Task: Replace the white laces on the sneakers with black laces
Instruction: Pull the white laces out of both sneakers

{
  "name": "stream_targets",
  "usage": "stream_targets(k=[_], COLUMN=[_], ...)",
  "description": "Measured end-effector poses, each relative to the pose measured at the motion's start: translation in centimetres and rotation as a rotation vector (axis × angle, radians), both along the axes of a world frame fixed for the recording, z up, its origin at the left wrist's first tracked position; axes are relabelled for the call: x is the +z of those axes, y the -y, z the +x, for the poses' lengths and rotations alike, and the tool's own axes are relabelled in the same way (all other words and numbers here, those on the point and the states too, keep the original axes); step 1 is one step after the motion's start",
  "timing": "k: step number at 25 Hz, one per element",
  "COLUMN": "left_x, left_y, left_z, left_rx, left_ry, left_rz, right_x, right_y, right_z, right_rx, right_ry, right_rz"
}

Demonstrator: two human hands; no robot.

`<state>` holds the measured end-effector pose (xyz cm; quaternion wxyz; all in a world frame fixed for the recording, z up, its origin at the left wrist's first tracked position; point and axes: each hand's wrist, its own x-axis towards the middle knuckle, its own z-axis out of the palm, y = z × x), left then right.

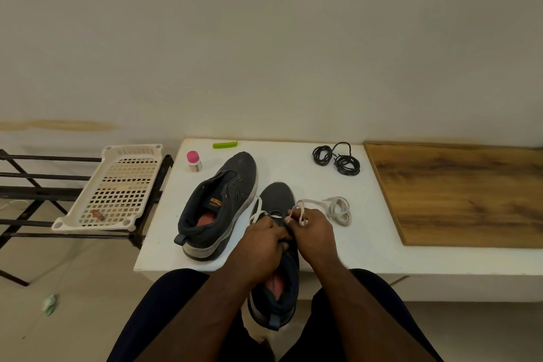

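Pinching white lace [302,209] with right hand [313,232], fingers curled round it just above near shoe [279,247]. Left hand [260,239] gripping same shoe at tongue, fingers curled in; exact hold hidden.

Near shoe hanging over front edge of white table [367,244], heel off the edge between the knees, toe on the tabletop. Open tabletop right of near shoe up to wood board [464,194]; left side taken by second shoe [219,206].

Near shoe dark grey, reddish insole, pale sole, lace partly out. Long axis running front to back, toe pointing at wall. Second shoe touching or just beside it, no lace, toe angled away and right.

Loose white lace [340,210] coiled right of near shoe. Black laces [338,159] beyond, near back edge. Pink-capped bottle [194,160] and green clip [224,144] beyond second shoe.
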<state>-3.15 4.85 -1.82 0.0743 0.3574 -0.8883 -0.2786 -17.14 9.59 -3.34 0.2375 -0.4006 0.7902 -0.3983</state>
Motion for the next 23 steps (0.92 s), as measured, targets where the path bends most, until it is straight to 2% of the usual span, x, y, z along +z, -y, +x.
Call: stream_targets(k=[2, 5, 6, 10, 12, 13, 15, 16, 20, 21, 23], left_x=[0.0, 0.2, 0.2, 0.2, 0.2, 0.2, 0.3, 0.3, 0.4, 0.3, 0.3], left_y=[0.0, 0.0, 0.0, -0.1, -0.1, -0.2, -0.1, -0.1, -0.1, -0.1, -0.2], left_z=[0.0, -0.2, -0.1, 0.1, 0.1, 0.0, -0.1, -0.1, 0.0, 0.0, 0.0], left_rx=[0.001, 0.027, 0.026, 0.006, 0.015, 0.021, 0.027, 0.023, 0.009, 0.012, 0.02], left_ry=[-0.003, -0.021, -0.023, -0.027, -0.024, -0.023, -0.021, -0.018, -0.024, -0.022, -0.025], left_rz=[-0.003, -0.019, -0.022, 0.001, -0.001, -0.005, -0.01, -0.009, 0.011, 0.01, -0.006], right_x=[-0.1, 1.1, 1.3, 0.6, 0.9, 1.2, 1.8, 1.9, 0.8, 0.6, 0.9], right_y=[0.2, -0.1, -0.1, -0.1, 0.1, 0.0, 0.0, -0.1, -0.1, 0.0, 0.1], right_z=[0.3, 0.7, 0.6, 0.3, 0.8, 1.0, 1.1, 1.0, 0.7, 0.8, 0.9], right_rx=[-0.047, -0.144, -0.125, 0.011, -0.04, -0.089, -0.189, -0.203, -0.021, -0.008, -0.074], right_ry=[-0.019, -0.021, 0.002, 0.019, -0.031, -0.047, 0.023, 0.063, 0.015, -0.022, -0.083], right_rz=[-0.065, -0.319, -0.314, -0.029, -0.06, -0.14, -0.356, -0.386, -0.074, -0.071, -0.201])
